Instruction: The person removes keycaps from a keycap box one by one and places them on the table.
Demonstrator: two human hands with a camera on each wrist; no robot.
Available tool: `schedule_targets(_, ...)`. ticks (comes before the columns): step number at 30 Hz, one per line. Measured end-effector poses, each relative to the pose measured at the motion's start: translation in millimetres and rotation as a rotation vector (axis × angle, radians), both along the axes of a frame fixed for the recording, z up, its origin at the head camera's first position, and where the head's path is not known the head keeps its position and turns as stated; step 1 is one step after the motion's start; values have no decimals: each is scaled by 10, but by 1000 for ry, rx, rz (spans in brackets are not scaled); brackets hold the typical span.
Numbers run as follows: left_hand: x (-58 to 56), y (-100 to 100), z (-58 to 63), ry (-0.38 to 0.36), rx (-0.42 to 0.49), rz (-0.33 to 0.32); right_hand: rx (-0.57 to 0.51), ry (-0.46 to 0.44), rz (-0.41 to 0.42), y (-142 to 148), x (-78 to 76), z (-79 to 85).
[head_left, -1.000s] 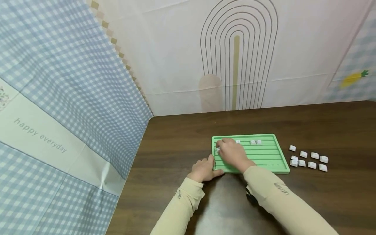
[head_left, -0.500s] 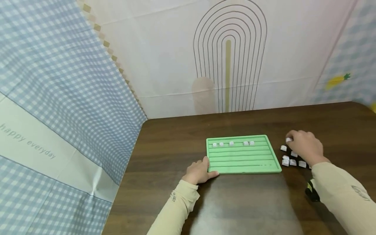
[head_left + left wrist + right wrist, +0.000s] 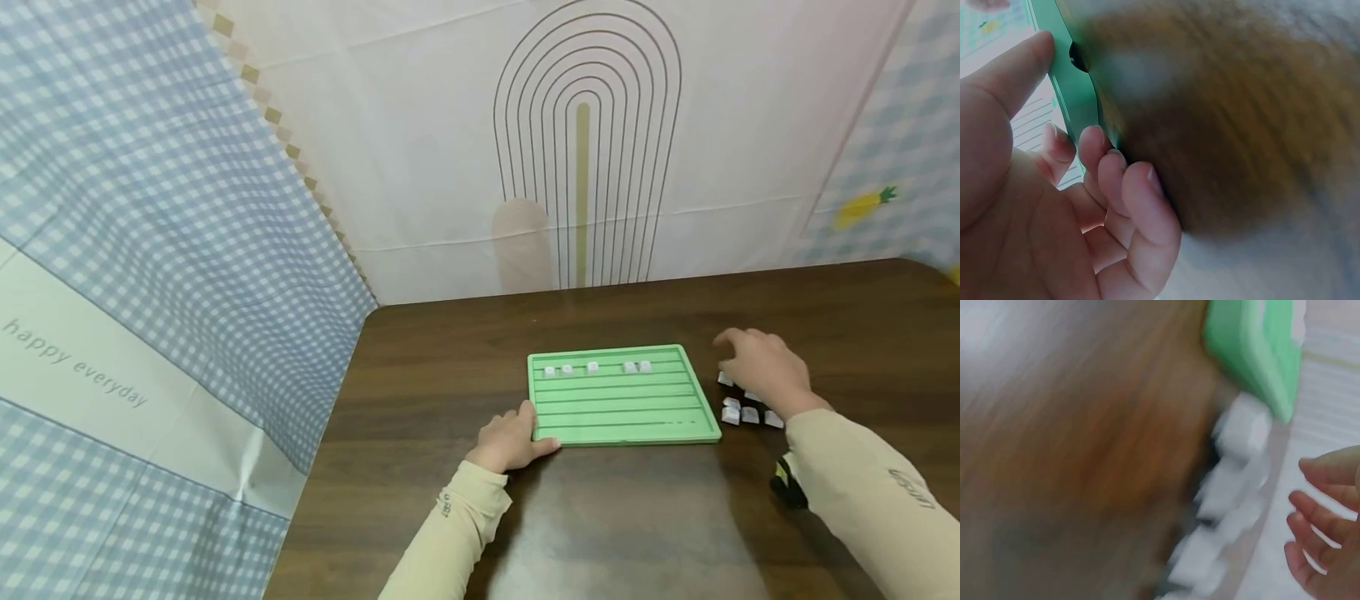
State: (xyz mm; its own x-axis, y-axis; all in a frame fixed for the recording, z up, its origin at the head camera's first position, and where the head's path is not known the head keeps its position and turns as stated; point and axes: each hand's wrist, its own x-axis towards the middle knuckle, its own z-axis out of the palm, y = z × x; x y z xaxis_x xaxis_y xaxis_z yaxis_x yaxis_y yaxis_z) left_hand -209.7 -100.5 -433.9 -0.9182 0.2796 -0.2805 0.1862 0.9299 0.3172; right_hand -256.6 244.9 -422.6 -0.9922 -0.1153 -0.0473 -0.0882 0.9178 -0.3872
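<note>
A green ridged tray (image 3: 622, 408) lies on the table, several white keycaps (image 3: 592, 367) spaced along its top row. My left hand (image 3: 504, 439) holds the tray's near left corner, thumb along the front edge and fingers at the left side. In the left wrist view, the thumb and curled fingers meet the tray's green side wall (image 3: 1075, 94). To the right of the tray, my right hand (image 3: 768, 369) hovers over loose white keycaps (image 3: 750, 415), partly hiding them. Its fingers are apart with nothing between them in the right wrist view, beside blurred keycaps (image 3: 1244, 428).
The dark wooden table (image 3: 450, 350) extends around the tray. Behind it hangs a pale cloth (image 3: 435, 167) with an arch pattern, and a blue checked cloth (image 3: 187, 208) runs along the left side.
My right hand has moved from the tray's left part to the loose keycaps on the right. A keycap at its fingertips half a second ago no longer shows there. The left hand stays at the corner.
</note>
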Motion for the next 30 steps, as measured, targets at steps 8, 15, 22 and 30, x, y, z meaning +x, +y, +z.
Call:
schedule_targets(8, 17, 58, 10, 2, -4, -13, -23, 31, 137, -526, -104, -63)
schedule_targets(15, 24, 103, -15, 11, -3, -18, 20, 80, 114, -624, -92, -206)
schedule_targets(22, 1, 99, 3, 10, 5, -27, 25, 94, 104, -626, -83, -180)
schedule_targets(30, -17, 32, -21, 3, 29, -22, -14, 116, 28, -247, -114, 61)
